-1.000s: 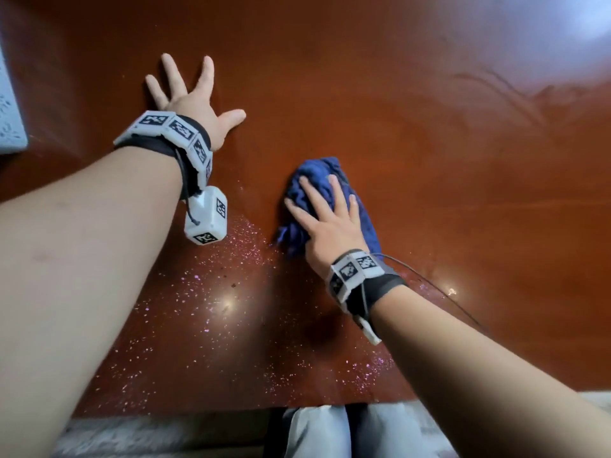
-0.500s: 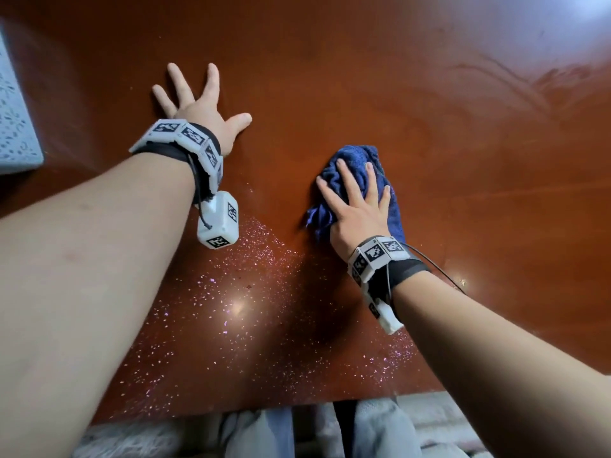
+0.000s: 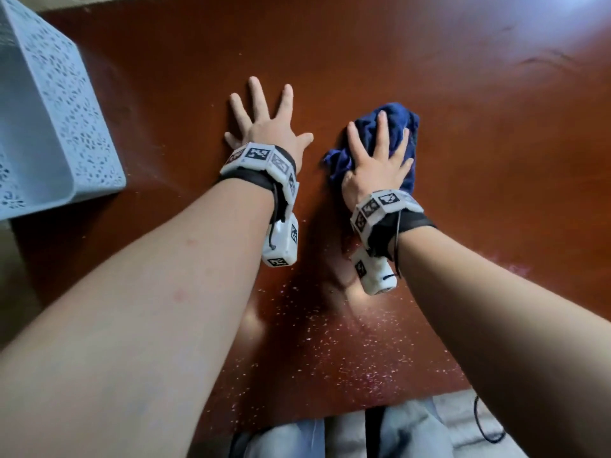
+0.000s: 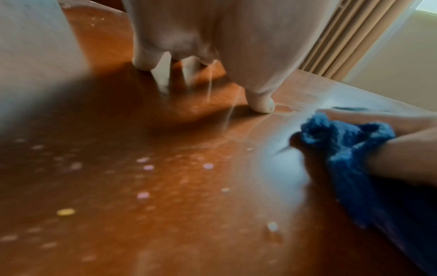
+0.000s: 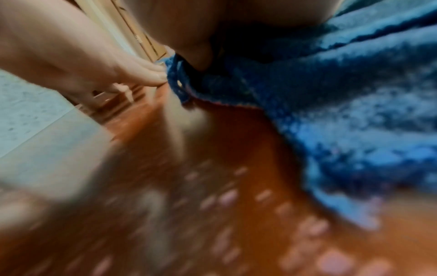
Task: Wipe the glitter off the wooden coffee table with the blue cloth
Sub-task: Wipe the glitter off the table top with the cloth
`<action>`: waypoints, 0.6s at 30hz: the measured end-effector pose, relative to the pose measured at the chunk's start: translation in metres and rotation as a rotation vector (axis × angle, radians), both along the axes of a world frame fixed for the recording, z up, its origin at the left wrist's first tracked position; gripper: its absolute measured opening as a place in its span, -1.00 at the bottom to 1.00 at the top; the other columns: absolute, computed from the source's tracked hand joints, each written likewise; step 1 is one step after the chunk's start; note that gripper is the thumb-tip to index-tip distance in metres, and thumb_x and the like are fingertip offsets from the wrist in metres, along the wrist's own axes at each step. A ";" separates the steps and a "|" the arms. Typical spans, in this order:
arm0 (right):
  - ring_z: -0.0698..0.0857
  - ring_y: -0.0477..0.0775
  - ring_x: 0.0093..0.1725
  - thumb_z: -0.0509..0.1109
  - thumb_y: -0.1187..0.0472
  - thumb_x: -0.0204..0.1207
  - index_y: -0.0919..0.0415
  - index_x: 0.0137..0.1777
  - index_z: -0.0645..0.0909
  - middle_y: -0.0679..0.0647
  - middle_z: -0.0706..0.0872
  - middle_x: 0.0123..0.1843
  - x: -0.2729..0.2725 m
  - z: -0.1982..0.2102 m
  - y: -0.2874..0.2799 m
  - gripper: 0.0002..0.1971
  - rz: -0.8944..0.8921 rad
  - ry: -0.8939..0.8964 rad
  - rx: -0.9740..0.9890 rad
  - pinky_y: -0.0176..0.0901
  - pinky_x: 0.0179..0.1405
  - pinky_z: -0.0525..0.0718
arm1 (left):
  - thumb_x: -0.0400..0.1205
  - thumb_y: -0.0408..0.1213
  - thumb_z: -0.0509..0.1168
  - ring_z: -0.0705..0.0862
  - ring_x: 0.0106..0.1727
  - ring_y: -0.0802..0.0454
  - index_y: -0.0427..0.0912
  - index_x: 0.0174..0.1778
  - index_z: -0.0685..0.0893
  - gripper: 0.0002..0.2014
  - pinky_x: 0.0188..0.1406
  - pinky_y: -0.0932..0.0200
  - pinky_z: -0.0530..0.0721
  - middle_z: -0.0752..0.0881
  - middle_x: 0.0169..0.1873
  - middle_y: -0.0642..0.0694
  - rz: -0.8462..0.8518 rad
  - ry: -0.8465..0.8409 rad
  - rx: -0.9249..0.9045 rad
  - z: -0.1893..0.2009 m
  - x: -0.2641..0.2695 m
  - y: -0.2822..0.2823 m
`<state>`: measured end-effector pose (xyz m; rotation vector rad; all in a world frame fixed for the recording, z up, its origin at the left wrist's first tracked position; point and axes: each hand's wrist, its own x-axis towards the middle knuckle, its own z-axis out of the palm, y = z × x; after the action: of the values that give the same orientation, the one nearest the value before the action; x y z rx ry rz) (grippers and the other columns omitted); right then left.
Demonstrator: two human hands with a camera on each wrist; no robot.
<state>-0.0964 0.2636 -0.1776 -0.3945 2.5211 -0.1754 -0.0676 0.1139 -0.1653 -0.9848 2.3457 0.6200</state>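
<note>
The blue cloth lies bunched on the red-brown wooden coffee table. My right hand presses flat on top of it with straight, spread fingers. Just left of it, my left hand rests palm down on the bare wood, fingers splayed. Pale glitter speckles the near part of the table, between my forearms and along the front edge. Both wrist views are blurred.
A white perforated plastic basket stands on the table's far left corner. The table's front edge runs just above my knees. A black cable dangles at the lower right. Curtains hang beyond the table.
My right hand has pushed the cloth away from me, up off the glitter patch. The view has swung left, bringing the basket into sight. The left hand stays planted.
</note>
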 end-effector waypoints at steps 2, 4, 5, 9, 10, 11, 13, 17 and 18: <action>-0.34 0.35 0.62 0.24 0.17 0.50 -0.30 0.61 0.03 -0.06 -0.27 0.69 0.026 -0.001 -0.018 -0.27 0.090 0.004 -0.045 0.43 0.52 -0.18 | 0.66 0.14 0.23 -0.29 0.68 -0.14 0.25 0.68 -0.01 -0.27 0.57 -0.38 0.02 -0.30 0.69 0.01 -0.055 0.040 -0.015 -0.001 0.013 -0.011; -0.33 0.35 0.62 0.23 0.15 0.51 -0.29 0.61 0.06 -0.07 -0.23 0.69 0.060 -0.002 -0.018 -0.29 0.194 -0.024 -0.093 0.43 0.51 -0.22 | 0.66 0.14 0.22 -0.26 0.69 -0.11 0.22 0.68 0.01 -0.28 0.59 -0.31 0.03 -0.27 0.69 -0.01 -0.084 0.066 -0.030 -0.003 0.024 -0.021; -0.32 0.35 0.62 0.22 0.16 0.48 -0.28 0.60 0.09 -0.07 -0.20 0.70 0.073 -0.003 -0.011 -0.29 0.229 -0.053 -0.103 0.43 0.51 -0.21 | 0.67 0.14 0.22 -0.26 0.69 -0.11 0.21 0.68 0.01 -0.28 0.60 -0.27 0.04 -0.27 0.69 -0.03 -0.089 0.072 -0.034 -0.003 0.028 -0.024; -0.16 0.38 0.64 0.13 0.19 0.27 -0.21 0.57 0.26 -0.03 -0.01 0.70 0.074 0.000 0.035 -0.23 0.202 -0.050 -0.081 0.46 0.50 -0.05 | 0.68 0.12 0.21 -0.26 0.69 -0.14 0.20 0.69 0.01 -0.29 0.62 -0.21 0.03 -0.27 0.69 -0.07 -0.093 0.070 -0.025 -0.001 0.038 -0.033; -0.16 0.39 0.64 0.13 0.20 0.27 -0.19 0.58 0.24 -0.02 -0.03 0.70 0.063 0.001 0.041 -0.23 0.171 -0.034 -0.045 0.47 0.50 -0.02 | 0.68 0.11 0.22 -0.26 0.69 -0.14 0.20 0.69 0.00 -0.29 0.62 -0.21 0.02 -0.28 0.69 -0.07 -0.086 0.070 -0.019 -0.001 0.039 -0.034; -0.18 0.38 0.64 0.15 0.22 0.32 -0.20 0.59 0.21 -0.02 -0.07 0.70 0.050 0.001 0.042 -0.23 0.137 -0.017 -0.003 0.46 0.50 -0.01 | 0.68 0.10 0.22 -0.26 0.69 -0.14 0.20 0.69 0.00 -0.29 0.63 -0.22 0.02 -0.28 0.69 -0.07 -0.077 0.069 -0.016 -0.001 0.042 -0.035; -0.22 0.35 0.64 0.25 0.27 0.39 -0.25 0.60 0.12 -0.04 -0.15 0.70 0.028 0.001 0.028 -0.21 0.063 0.014 0.053 0.46 0.51 -0.02 | 0.68 0.09 0.22 -0.26 0.69 -0.14 0.20 0.69 0.00 -0.29 0.62 -0.23 0.03 -0.29 0.69 -0.07 -0.055 0.067 -0.019 -0.001 0.052 -0.039; -0.28 0.34 0.63 0.26 0.20 0.46 -0.31 0.61 0.00 -0.06 -0.27 0.69 0.006 0.001 -0.033 -0.21 -0.036 -0.011 0.055 0.44 0.53 -0.08 | 0.68 0.08 0.23 -0.26 0.69 -0.13 0.21 0.68 0.00 -0.29 0.62 -0.24 0.05 -0.28 0.69 -0.06 -0.040 0.066 -0.028 -0.003 0.072 -0.053; -0.29 0.34 0.63 0.26 0.19 0.46 -0.32 0.60 0.00 -0.06 -0.28 0.69 0.010 0.001 -0.045 -0.21 -0.003 -0.010 0.053 0.43 0.53 -0.10 | 0.68 0.07 0.24 -0.25 0.69 -0.13 0.21 0.68 0.01 -0.29 0.62 -0.24 0.07 -0.27 0.69 -0.06 -0.038 0.069 -0.025 -0.003 0.075 -0.056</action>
<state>-0.0861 0.2186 -0.1769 -0.3674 2.5107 -0.1111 0.0077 0.0577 -0.1680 -0.9412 2.4325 0.6201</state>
